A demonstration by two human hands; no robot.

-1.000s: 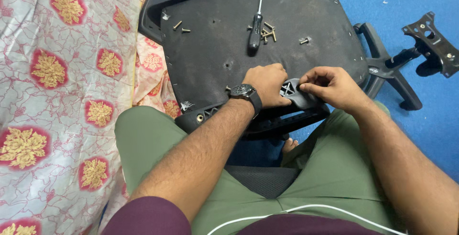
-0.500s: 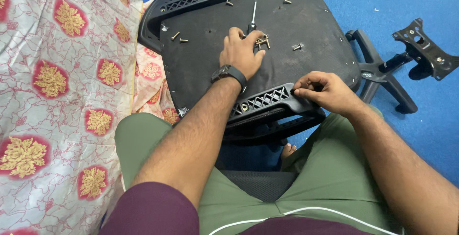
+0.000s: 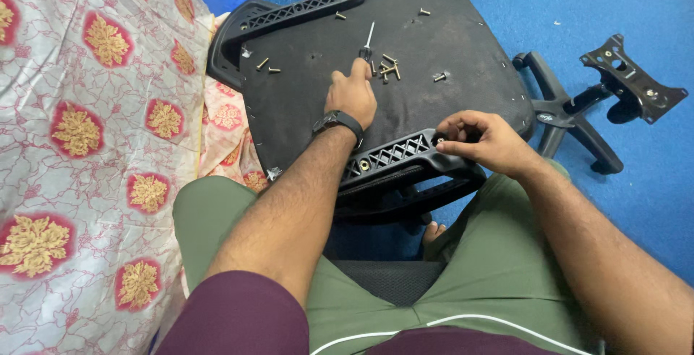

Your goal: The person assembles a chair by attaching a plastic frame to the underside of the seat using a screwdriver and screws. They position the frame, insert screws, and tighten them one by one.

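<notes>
Left hand [image 3: 352,96] fingers close around the screwdriver [image 3: 367,43]; right hand [image 3: 483,142] fingers pinch a screw at the black armrest [image 3: 405,154].

Matt black fabric seat underside [image 3: 311,109], brassy metal screws [image 3: 389,68]

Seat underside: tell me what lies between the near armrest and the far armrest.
In the head view, between the near armrest and the far armrest lie loose screws and a screwdriver, which the left hand grips on the seat underside.
</notes>
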